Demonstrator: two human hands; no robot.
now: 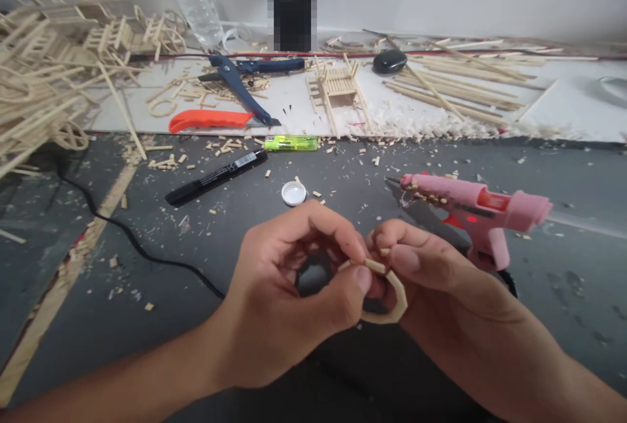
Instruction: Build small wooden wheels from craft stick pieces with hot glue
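Note:
A small ring of short wooden stick pieces [399,302] is held between my two hands, low in the middle of the head view. My left hand [298,279] pinches the ring's upper left part between thumb and index finger. Thumb and fingers of my right hand [431,273] are closed at its upper right, with a tiny wooden piece [385,251] at the fingertips. Part of the ring is hidden behind my left thumb. Just beyond my hands lies a white cap [294,193].
A pink glue gun [475,204] lies on the right. Farther back are a black marker [218,177], a green lighter [290,143], an orange cutter [210,120], blue pliers [240,87], a little wooden chair [340,87] and stick models [112,34]. A black cable [142,250] runs left.

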